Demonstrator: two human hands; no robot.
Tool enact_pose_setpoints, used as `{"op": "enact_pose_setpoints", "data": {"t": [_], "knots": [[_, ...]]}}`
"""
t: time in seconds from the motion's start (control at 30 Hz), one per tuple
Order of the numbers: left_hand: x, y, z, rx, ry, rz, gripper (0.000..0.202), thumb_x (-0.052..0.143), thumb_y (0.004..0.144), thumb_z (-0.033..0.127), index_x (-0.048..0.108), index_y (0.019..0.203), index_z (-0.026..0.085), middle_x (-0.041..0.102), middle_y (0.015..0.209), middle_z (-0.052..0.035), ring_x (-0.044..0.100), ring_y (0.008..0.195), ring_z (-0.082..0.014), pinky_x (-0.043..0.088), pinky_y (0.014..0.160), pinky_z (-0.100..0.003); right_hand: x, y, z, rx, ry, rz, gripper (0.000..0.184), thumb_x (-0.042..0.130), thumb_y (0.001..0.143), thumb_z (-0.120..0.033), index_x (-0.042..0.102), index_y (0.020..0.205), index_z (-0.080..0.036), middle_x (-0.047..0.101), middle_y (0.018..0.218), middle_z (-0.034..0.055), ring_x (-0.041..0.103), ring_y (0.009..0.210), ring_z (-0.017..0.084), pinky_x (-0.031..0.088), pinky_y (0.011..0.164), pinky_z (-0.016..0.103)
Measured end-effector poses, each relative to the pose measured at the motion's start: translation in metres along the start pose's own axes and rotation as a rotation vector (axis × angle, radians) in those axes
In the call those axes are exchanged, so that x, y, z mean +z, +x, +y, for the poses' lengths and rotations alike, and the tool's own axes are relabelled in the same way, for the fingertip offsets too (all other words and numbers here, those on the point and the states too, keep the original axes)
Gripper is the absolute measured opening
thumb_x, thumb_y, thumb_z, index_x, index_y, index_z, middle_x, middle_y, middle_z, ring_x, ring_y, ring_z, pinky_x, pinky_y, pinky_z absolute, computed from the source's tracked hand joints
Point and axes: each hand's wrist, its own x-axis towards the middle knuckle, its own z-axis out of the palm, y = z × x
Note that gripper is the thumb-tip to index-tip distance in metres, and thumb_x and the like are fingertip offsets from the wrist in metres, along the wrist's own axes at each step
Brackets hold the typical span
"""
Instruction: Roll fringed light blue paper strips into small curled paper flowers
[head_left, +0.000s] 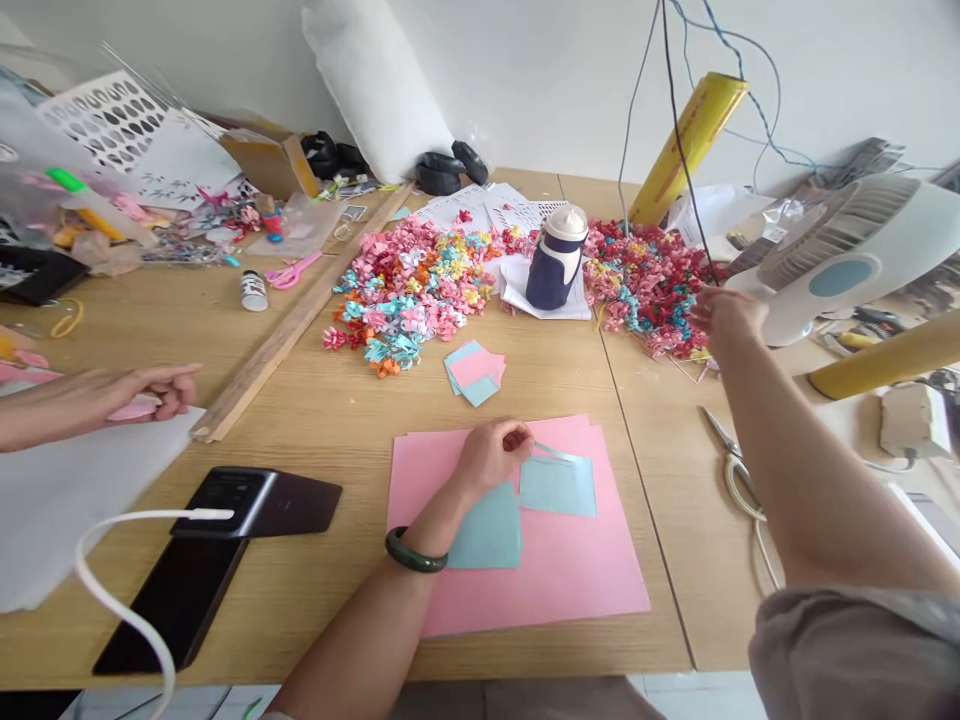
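Note:
My left hand (491, 460), with a dark green bangle (416, 552) on its wrist, pinches a narrow light-blue paper strip (555, 452). Beneath it, light-blue paper pieces (487, 530) and a smaller blue rectangle (559, 487) lie on large pink sheets (592, 580). My right hand (727, 315) reaches far to the right, over the edge of a heap of red, pink and blue curled paper flowers (637, 270). Its fingers are bent together, and whatever is between them cannot be made out. Small pink and blue paper cards (476, 372) lie beyond the sheets.
Another person's hand (157, 395) holds something pink at the left. A phone on a stand (225, 500), a wooden bar (300, 310) and a navy-and-white bottle (555, 260) stand or lie on the table. Scissors (735, 465) and a fan (840, 260) are near my right arm.

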Motion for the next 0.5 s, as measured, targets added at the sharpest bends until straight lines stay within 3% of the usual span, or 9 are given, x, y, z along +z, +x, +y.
{"op": "enact_pose_setpoints", "data": {"t": [0.07, 0.17, 0.23, 0.3, 0.37, 0.5], "knots": [[0.001, 0.001, -0.002, -0.001, -0.001, 0.026, 0.006, 0.061, 0.077, 0.018, 0.064, 0.072, 0.017, 0.068, 0.073, -0.0006, 0.06, 0.065, -0.0115, 0.047, 0.061, -0.022, 0.003, -0.04, 0.006, 0.047, 0.069, -0.165, 0.026, 0.045, 0.092, -0.003, 0.065, 0.107, -0.004, 0.07, 0.103, 0.0177, 0.066, 0.07, 0.012, 0.054, 0.063, 0.03], [0.001, 0.001, -0.003, 0.005, -0.004, 0.025, 0.006, 0.062, 0.077, 0.018, 0.065, 0.073, 0.017, 0.069, 0.074, -0.0004, 0.061, 0.066, -0.0112, 0.048, 0.063, -0.021, 0.016, -0.126, 0.02, 0.039, 0.139, -0.43, 0.02, 0.056, 0.08, -0.006, 0.072, 0.089, -0.015, 0.075, 0.086, 0.0074, 0.067, 0.066, 0.013, 0.053, 0.058, 0.027], [-0.001, 0.0, -0.003, 0.001, -0.005, 0.027, 0.006, 0.061, 0.078, 0.018, 0.065, 0.073, 0.017, 0.068, 0.072, 0.0006, 0.062, 0.067, -0.0108, 0.048, 0.063, -0.02, 0.023, -0.187, 0.027, -0.156, 0.051, -0.643, 0.019, 0.055, 0.08, -0.013, 0.073, 0.085, -0.019, 0.075, 0.084, 0.0051, 0.067, 0.073, 0.016, 0.052, 0.062, 0.028], [-0.002, 0.0, -0.001, -0.008, -0.004, 0.038, 0.007, 0.061, 0.079, 0.021, 0.065, 0.075, 0.017, 0.068, 0.072, 0.0011, 0.061, 0.064, -0.0102, 0.048, 0.061, -0.02, 0.026, -0.235, 0.03, -0.339, -0.183, -0.661, 0.018, 0.058, 0.081, -0.022, 0.076, 0.083, -0.025, 0.073, 0.089, 0.0041, 0.066, 0.072, 0.018, 0.051, 0.069, 0.032], [-0.004, 0.0, 0.001, -0.018, -0.022, 0.055, 0.01, 0.062, 0.079, 0.024, 0.065, 0.074, 0.016, 0.067, 0.07, 0.0012, 0.06, 0.062, -0.0102, 0.047, 0.06, -0.02, 0.026, -0.264, 0.03, -0.444, -0.313, -0.636, 0.021, 0.056, 0.085, -0.026, 0.076, 0.09, -0.028, 0.072, 0.091, 0.005, 0.066, 0.075, 0.02, 0.05, 0.07, 0.034], [-0.005, 0.001, 0.003, -0.027, -0.098, 0.063, 0.013, 0.062, 0.081, 0.027, 0.065, 0.075, 0.016, 0.07, 0.072, -0.0012, 0.063, 0.065, -0.0119, 0.051, 0.061, -0.021, 0.023, -0.274, 0.033, -0.459, -0.309, -0.602, 0.02, 0.055, 0.088, -0.029, 0.075, 0.086, -0.028, 0.071, 0.084, 0.0042, 0.067, 0.079, 0.02, 0.049, 0.071, 0.033]]}}
